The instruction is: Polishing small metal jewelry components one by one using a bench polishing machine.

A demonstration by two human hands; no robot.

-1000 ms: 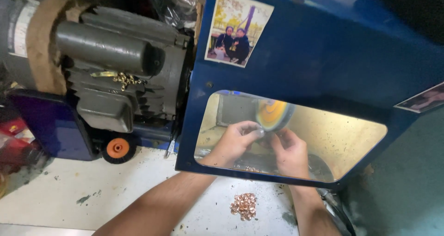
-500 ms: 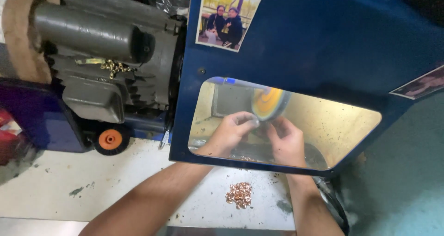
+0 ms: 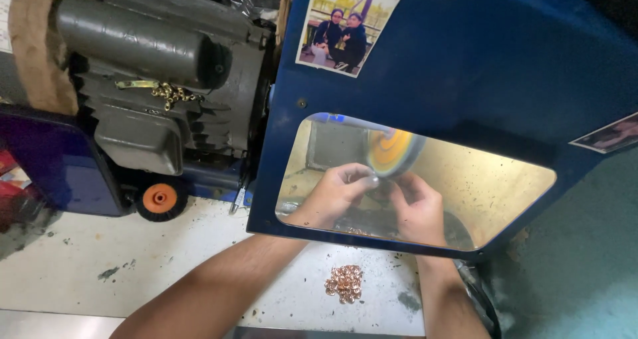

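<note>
The blue guard panel (image 3: 465, 66) sits closer than a moment ago; both hands have stayed at the spinning yellow buffing wheel (image 3: 392, 151), so polishing continues. The left hand (image 3: 335, 193) and right hand (image 3: 419, 209) pinch a small piece, barely visible, against it. A pile of copper rings (image 3: 344, 283) lies on the bench (image 3: 80, 272).

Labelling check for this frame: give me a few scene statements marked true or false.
1. Both hands, the left hand and the right hand, are inside the window of the blue guard panel. True.
2. The polishing wheel is green. False: it is orange-yellow.
3. A pile of small copper-coloured pieces lies on the bench between the forearms. True.
4. The grey motor is right of the panel. False: it is left.
</note>
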